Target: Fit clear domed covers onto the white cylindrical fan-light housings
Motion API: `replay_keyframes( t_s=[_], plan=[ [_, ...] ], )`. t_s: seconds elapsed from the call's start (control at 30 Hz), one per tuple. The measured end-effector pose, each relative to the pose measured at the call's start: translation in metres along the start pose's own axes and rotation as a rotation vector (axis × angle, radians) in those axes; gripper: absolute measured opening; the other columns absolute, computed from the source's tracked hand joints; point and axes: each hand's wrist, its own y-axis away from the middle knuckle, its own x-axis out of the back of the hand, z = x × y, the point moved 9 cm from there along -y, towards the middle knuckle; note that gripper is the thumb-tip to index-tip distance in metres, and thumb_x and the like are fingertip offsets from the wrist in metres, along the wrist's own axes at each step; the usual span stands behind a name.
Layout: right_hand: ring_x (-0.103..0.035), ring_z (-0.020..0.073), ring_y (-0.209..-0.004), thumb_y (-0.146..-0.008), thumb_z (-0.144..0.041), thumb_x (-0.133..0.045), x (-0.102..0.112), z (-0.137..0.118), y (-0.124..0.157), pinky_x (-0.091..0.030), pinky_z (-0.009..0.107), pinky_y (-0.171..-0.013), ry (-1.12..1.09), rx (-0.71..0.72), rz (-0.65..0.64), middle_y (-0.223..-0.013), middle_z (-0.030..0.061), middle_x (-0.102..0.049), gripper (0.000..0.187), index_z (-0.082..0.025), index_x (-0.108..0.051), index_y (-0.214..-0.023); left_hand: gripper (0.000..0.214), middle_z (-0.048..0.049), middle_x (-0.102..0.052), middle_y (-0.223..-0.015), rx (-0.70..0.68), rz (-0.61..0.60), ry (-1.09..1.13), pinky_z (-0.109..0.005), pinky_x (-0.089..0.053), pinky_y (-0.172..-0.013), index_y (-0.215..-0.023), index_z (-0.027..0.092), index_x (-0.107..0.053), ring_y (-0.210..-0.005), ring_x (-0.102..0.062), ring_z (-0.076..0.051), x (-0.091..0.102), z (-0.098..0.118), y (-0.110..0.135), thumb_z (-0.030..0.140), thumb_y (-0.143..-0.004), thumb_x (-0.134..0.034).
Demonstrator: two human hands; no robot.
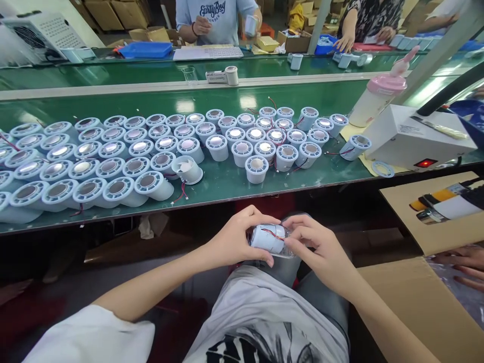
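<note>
Over my lap, both hands hold one small pale-blue cylindrical part [269, 238] with a thin red wire across it. My left hand [236, 239] wraps its left end, fingers curled round it. My right hand [321, 247] grips the right end, where a clear piece shows, with fingertips pressed on it. Several like parts [151, 151] with shiny round tops and red wires stand in rows on the green bench [227, 186] ahead of me. One part [187, 169] lies tipped on its side.
A white box with a red light [414, 138] and a pink-capped bottle [378, 98] stand at the right. Cardboard boxes [427, 302] sit by my right knee, with another person's hand [463, 264] beside them. Two people work across the conveyor.
</note>
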Motion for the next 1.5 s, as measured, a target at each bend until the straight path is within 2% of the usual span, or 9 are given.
replay_keyframes(
  t_s=[0.07,0.17,0.3,0.37,0.47,0.53,0.67,0.77,1.5],
  plan=[
    [-0.06,0.0237,-0.101,-0.088,-0.033,-0.062,0.004,0.009,0.0,-0.051,0.029,-0.07,-0.092,-0.052,0.041,-0.109,0.0099,-0.059,0.028,-0.018,-0.063,-0.064,0.066,-0.008,-0.054,-0.115,-0.043,-0.013,-0.021,-0.042,-0.048,-0.097,-0.118,0.027,-0.068,-0.108,-0.058,-0.026,-0.005,-0.003,-0.001,0.041,-0.057,-0.089],
    [-0.06,0.0258,-0.105,-0.083,-0.037,-0.069,0.011,0.022,-0.001,-0.054,0.031,-0.075,-0.244,-0.125,0.081,-0.106,0.0097,-0.063,0.031,-0.019,-0.064,-0.058,0.067,-0.0107,-0.051,-0.135,-0.049,-0.073,0.084,-0.044,-0.045,-0.103,-0.124,0.029,-0.064,-0.125,-0.051,-0.03,-0.015,-0.002,-0.001,0.036,-0.061,-0.087],
    [-0.062,0.0286,-0.111,-0.084,-0.042,-0.068,0.014,0.025,0.002,-0.057,0.038,-0.082,-0.389,-0.104,0.038,-0.115,0.009,-0.068,0.025,-0.022,-0.073,-0.069,0.069,-0.0097,-0.06,-0.128,0.086,-0.139,0.428,-0.037,-0.052,-0.094,-0.133,0.025,-0.054,-0.114,-0.061,-0.024,-0.026,-0.004,-0.001,0.029,-0.07,-0.082],
    [-0.056,0.0314,-0.124,-0.081,-0.037,-0.073,0.012,0.016,0.006,-0.053,0.045,-0.097,-0.268,0.01,0.002,-0.13,0.0077,-0.064,0.016,-0.026,-0.076,-0.093,0.068,-0.0104,-0.061,-0.128,0.161,-0.126,0.59,-0.035,-0.054,-0.091,-0.132,0.022,-0.053,-0.108,-0.063,-0.022,-0.029,-0.009,-0.001,0.027,-0.07,-0.081],
    [-0.05,0.0306,-0.132,-0.077,-0.022,-0.076,0.012,0.006,0.016,-0.046,0.047,-0.107,0.039,0.147,0.044,-0.139,0.0063,-0.058,0.038,-0.029,-0.07,-0.114,0.068,-0.0118,-0.062,-0.125,0.234,-0.132,0.729,-0.031,-0.057,-0.073,-0.133,0.022,-0.05,-0.096,-0.066,-0.021,-0.034,-0.012,0.002,0.033,-0.073,-0.079],
    [-0.052,0.0292,-0.13,-0.079,-0.019,-0.074,0.012,0.005,0.021,-0.049,0.044,-0.105,0.108,0.185,0.071,-0.139,0.0062,-0.059,0.036,-0.029,-0.069,-0.114,0.071,-0.0117,-0.062,-0.125,0.225,-0.156,0.7,-0.031,-0.057,-0.071,-0.136,0.025,-0.049,-0.094,-0.066,-0.021,-0.034,-0.01,0.005,0.036,-0.073,-0.079],
    [-0.06,0.0272,-0.121,-0.079,-0.024,-0.077,0.01,0.01,0.025,-0.054,0.042,-0.099,0.0,0.156,0.017,-0.135,0.0067,-0.061,0.042,-0.029,-0.063,-0.118,0.078,-0.0098,-0.058,-0.136,0.087,-0.131,0.549,-0.036,-0.053,-0.095,-0.137,0.028,-0.052,-0.116,-0.06,-0.025,-0.023,0.006,0.007,0.029,-0.067,-0.085],
    [-0.063,0.0269,-0.116,-0.079,-0.026,-0.077,0.01,0.011,0.024,-0.057,0.041,-0.095,-0.084,0.104,-0.034,-0.13,0.0071,-0.064,0.043,-0.028,-0.061,-0.119,0.078,-0.0097,-0.054,-0.142,0.02,-0.134,0.488,-0.039,-0.05,-0.101,-0.138,0.029,-0.052,-0.127,-0.054,-0.028,-0.02,0.014,0.009,0.024,-0.067,-0.084],
    [-0.064,0.0189,-0.09,-0.078,-0.038,-0.078,-0.005,0.028,0.026,-0.055,0.028,-0.076,-0.514,-0.217,-0.139,-0.105,0.0049,-0.066,0.045,-0.025,-0.055,-0.115,0.077,-0.0092,-0.054,-0.142,-0.144,-0.147,0.308,-0.038,-0.047,-0.104,-0.139,0.031,-0.051,-0.13,-0.052,-0.027,-0.017,0.026,0.012,0.025,-0.07,-0.083]
  ],
)
